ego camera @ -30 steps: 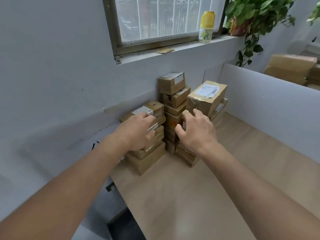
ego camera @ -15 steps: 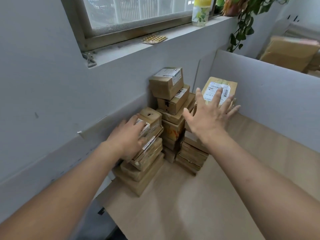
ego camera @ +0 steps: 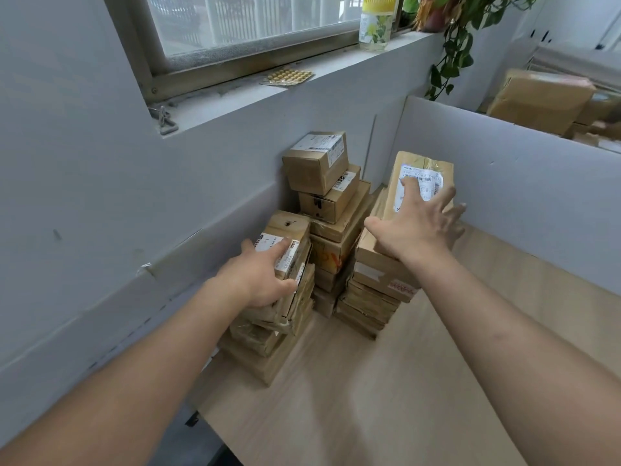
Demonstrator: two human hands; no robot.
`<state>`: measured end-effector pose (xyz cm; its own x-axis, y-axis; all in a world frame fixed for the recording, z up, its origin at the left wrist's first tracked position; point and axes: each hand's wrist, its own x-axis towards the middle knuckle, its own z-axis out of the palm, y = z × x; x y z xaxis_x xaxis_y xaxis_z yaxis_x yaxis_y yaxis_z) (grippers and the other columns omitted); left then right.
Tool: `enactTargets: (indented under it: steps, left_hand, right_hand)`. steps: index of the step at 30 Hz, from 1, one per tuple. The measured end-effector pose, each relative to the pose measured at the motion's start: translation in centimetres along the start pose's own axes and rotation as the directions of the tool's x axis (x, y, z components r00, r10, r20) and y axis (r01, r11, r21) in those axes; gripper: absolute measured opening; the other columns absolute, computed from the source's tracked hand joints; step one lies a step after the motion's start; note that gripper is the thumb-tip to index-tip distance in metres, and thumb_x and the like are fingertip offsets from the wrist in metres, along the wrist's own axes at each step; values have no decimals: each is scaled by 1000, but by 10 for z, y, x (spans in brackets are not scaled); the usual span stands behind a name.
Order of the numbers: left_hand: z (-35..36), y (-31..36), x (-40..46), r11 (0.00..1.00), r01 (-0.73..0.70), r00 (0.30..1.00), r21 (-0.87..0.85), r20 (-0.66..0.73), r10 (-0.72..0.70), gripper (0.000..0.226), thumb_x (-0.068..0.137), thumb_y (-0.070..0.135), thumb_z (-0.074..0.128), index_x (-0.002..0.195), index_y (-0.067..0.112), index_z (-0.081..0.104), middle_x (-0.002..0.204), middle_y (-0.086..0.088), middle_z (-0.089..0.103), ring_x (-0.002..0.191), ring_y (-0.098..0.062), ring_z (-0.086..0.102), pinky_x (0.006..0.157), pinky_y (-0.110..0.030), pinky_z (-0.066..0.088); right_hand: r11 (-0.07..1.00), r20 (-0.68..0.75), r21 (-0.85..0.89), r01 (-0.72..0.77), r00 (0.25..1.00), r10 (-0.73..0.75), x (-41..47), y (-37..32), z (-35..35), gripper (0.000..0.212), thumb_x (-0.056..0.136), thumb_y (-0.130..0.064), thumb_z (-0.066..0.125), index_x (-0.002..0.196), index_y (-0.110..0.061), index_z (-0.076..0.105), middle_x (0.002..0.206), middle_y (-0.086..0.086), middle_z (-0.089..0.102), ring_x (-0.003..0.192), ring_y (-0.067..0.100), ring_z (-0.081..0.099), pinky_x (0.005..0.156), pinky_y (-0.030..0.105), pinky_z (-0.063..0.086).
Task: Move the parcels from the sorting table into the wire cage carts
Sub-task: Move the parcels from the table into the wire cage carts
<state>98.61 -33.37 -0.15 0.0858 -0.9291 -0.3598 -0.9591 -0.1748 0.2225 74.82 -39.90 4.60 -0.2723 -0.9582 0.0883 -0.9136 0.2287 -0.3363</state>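
Three stacks of brown cardboard parcels stand in the corner of the light wooden sorting table [ego camera: 369,405]. My left hand [ego camera: 258,280] grips the near end of the top parcel of the left stack [ego camera: 289,230], with fingers on its label and the thumb curled under its edge. My right hand [ego camera: 416,227] lies with spread, straight fingers on the labelled top parcel of the right stack [ego camera: 423,166], which tilts up toward the partition. The taller middle stack [ego camera: 316,163] stands behind, untouched. No wire cage cart is in view.
A grey wall runs along the left and a white partition [ego camera: 524,196] along the right. The windowsill above holds a yellow-capped bottle [ego camera: 376,25], a blister pack [ego camera: 289,75] and a trailing plant [ego camera: 453,52]. Larger cardboard boxes [ego camera: 541,99] lie beyond the partition.
Both hands have reached farther in. My left hand has closed round the top left parcel. My right hand has slid up over the labelled right parcel, which now tilts up.
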Motion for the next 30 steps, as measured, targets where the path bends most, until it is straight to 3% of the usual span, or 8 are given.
enactTargets:
  steps: [2,6,9,16,23,30]
  left_hand:
    - [0,-1,-2,1000,13,1000,-19,27,-12,86,90,64,60,156,60,6,154,-16,25,124,-38,54,95,-37,54]
    - [2,-5,-7,999,-3,1000,-51,-6,3,86,89,62,63,156,60,9,148,-15,35,118,-35,56,91,-34,55]
    - [5,-6,-11,998,-9,999,-67,-50,5,85,89,62,63,157,58,12,143,-14,40,117,-35,56,91,-35,56]
    - [6,-4,-31,993,-48,979,-108,-204,25,80,90,64,61,157,56,18,134,-11,43,108,-34,58,90,-40,56]
    - [16,6,-76,989,-43,952,-139,-308,-2,80,92,64,63,158,53,19,134,-11,44,108,-30,56,76,-30,46]
    - [47,26,-142,974,42,913,-222,-387,-128,83,87,67,66,157,53,23,129,-7,44,114,-30,56,93,-44,56]
  right_hand:
    - [1000,56,3,-31,998,31,2,2,-2,90,77,-61,71,153,-41,28,164,19,-1,149,58,7,117,64,21]
    - [997,34,-18,-76,996,77,-2,3,0,97,75,-68,66,157,-44,20,162,17,-1,139,53,26,112,60,32]
    - [998,5,-14,-58,998,58,-9,4,6,92,79,-69,65,157,-43,23,161,16,6,136,51,28,112,59,33]
    - [993,-165,-2,117,979,-116,-40,8,3,93,77,-67,65,157,-40,28,157,14,16,130,48,33,109,56,35]
    - [954,-199,54,296,939,-280,-85,21,-10,93,75,-72,61,157,-41,29,162,11,17,130,46,36,108,54,36]
    - [897,-125,78,434,897,-423,-137,60,-20,91,75,-70,62,156,-42,32,163,10,19,129,45,37,105,47,38]
